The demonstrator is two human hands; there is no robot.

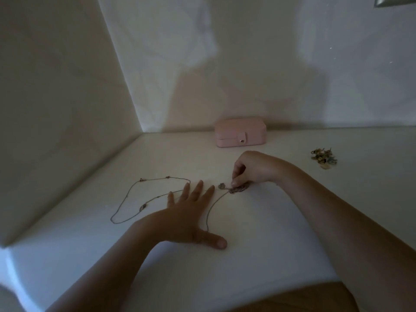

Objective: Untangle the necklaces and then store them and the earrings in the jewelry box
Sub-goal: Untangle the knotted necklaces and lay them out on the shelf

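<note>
A long thin beaded necklace (135,199) lies in a loop on the white table, left of centre. My left hand (191,212) lies flat on the table with fingers spread, its fingertips over that necklace's right end. A second chain (213,206) curves from under my left thumb up to a small bunched tangle with pendants (236,188). My right hand (249,168) pinches that tangle with curled fingers. The pink jewelry box (240,133) stands closed at the back against the wall. A pile of earrings (324,158) lies at the right.
The white table (281,233) fits into a corner, with a wall on the left and one behind. Its front edge runs along the bottom of the view, above my lap (304,298).
</note>
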